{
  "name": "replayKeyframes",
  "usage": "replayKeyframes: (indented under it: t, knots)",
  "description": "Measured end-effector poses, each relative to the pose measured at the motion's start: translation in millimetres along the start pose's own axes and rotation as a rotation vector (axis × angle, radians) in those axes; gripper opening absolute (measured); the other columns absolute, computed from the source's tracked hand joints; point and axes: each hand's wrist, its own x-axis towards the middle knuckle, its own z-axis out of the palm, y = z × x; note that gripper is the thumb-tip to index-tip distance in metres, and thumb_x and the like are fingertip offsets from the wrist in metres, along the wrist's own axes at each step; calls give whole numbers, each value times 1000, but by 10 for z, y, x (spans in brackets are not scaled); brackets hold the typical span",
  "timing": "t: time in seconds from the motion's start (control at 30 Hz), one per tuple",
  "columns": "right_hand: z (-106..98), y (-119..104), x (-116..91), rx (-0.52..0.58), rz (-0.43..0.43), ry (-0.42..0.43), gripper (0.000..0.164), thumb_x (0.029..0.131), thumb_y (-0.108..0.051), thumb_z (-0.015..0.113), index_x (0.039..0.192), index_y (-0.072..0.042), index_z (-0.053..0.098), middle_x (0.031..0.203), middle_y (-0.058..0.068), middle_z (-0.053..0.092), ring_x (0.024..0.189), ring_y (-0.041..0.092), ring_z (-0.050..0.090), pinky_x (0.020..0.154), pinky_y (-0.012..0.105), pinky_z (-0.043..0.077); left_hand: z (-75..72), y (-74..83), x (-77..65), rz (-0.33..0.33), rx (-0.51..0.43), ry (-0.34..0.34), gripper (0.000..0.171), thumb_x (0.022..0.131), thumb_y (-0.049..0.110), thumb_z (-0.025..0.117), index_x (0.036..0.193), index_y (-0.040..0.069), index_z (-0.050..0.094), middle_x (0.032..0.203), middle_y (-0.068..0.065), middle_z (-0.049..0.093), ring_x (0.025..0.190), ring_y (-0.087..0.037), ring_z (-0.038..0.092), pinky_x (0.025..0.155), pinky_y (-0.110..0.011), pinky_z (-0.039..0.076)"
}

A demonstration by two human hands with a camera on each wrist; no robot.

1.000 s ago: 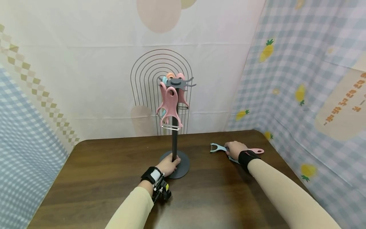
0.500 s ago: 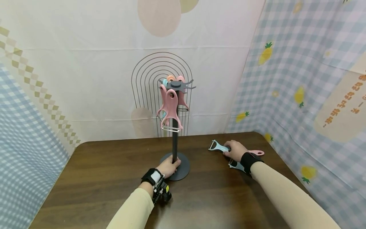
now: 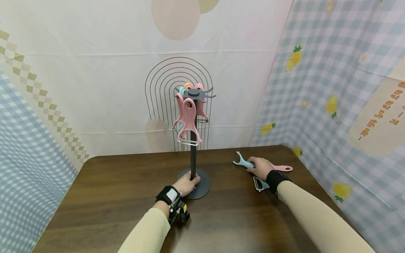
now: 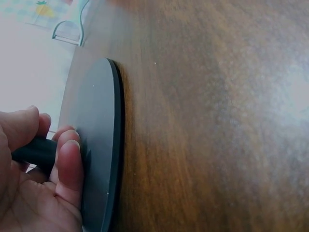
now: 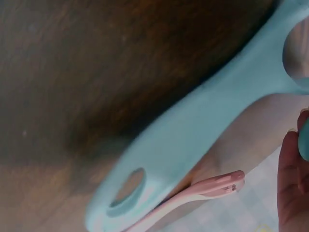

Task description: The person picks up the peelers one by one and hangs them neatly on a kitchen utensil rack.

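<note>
Light-blue peeler (image 3: 246,163) pinched in your right grip (image 3: 261,168), far right on the counter (image 3: 101,196), left grip (image 3: 185,183) wrapped low round the stand (image 3: 193,151)! Knock its top while hooking this one, and it could tip or shed those hanging peelers (image 3: 190,117).

This looks like a curtained-off booth: printed white cloth (image 3: 104,91) hangs behind the dark wood tabletop (image 3: 110,196), with blue-and-white checked cloth (image 3: 322,66) at both sides. The peelers (image 3: 190,117) on the stand (image 3: 193,156) are kitchenware; whether it is a home is unclear.
</note>
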Motion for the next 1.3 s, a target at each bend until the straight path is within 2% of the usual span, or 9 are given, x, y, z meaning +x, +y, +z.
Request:
replayKeyframes:
  t: [0.23, 0.43, 0.57, 0.87, 1.1, 1.2, 1.3]
  knots:
    - [-17, 44, -6, 157, 44, 25, 18, 86, -17, 74, 99, -6, 67, 83, 4, 62, 72, 21, 52, 69, 38, 42, 0, 13, -5, -1, -9, -4, 19, 104, 22, 47, 108, 4, 53, 84, -9, 57, 76, -19, 55, 69, -34, 44]
    - [-38, -10, -1, 263, 87, 139, 23, 85, -17, 76, 100, -1, 68, 82, 6, 64, 72, 19, 52, 68, 33, 42, 10, -8, -6, 0, -17, -7, 19, 104, 22, 47, 108, 4, 53, 83, -8, 57, 75, -19, 55, 69, -33, 43]
    - [-67, -72, -10, 268, 119, 190, 24, 85, -15, 76, 100, 2, 67, 81, 8, 64, 72, 21, 52, 67, 33, 41, 11, -12, -10, 4, -16, -6, 18, 104, 21, 47, 107, 4, 53, 83, -8, 57, 75, -19, 55, 68, -33, 42]
    - [-100, -142, -32, 253, 140, 206, 28, 87, -19, 74, 107, 0, 65, 82, 7, 61, 72, 22, 50, 66, 34, 40, 6, -18, -18, 19, -5, -3, 17, 104, 19, 46, 106, 4, 53, 81, -8, 57, 74, -18, 55, 67, -33, 42]
    - [-164, -195, -4, 276, 139, 193, 27, 91, -18, 70, 112, -2, 65, 97, 12, 64, 80, 25, 52, 71, 35, 40, 8, -23, -7, 5, -15, 2, 18, 104, 20, 47, 108, 4, 52, 82, -9, 57, 74, -19, 54, 68, -33, 42]
    - [-188, -186, 16, 286, 143, 201, 31, 91, -18, 69, 117, -2, 63, 97, 11, 63, 80, 23, 54, 72, 35, 42, 2, -6, -12, 3, -17, -1, 18, 104, 20, 46, 108, 4, 52, 82, -9, 57, 74, -19, 54, 68, -33, 42]
    - [-232, -213, 30, 335, 150, 200, 39, 93, -15, 66, 127, 0, 54, 92, 13, 62, 79, 23, 54, 72, 35, 42, -6, 10, -18, 2, -15, -7, 18, 104, 20, 46, 109, 4, 52, 83, -9, 57, 74, -19, 54, 68, -33, 42]
